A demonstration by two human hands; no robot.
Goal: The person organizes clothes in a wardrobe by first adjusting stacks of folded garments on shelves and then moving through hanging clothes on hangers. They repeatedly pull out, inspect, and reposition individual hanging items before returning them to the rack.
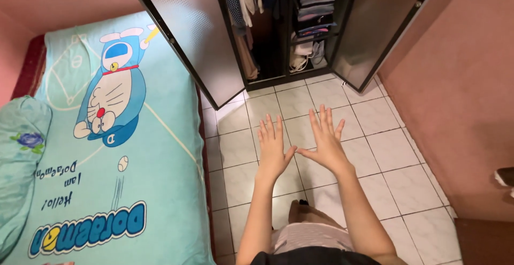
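My left hand and my right hand are stretched out side by side over the tiled floor, palms down, fingers spread. Both are empty and touch nothing; the thumbs almost meet. They hover in front of an open dark wardrobe whose two doors swing outward. Inside hang clothes on the left and folded clothes are stacked on shelves to the right.
A bed with a turquoise cartoon-cat sheet fills the left side, a pale green pillow at its far left. A pink wall runs along the right. My knee shows below the hands.
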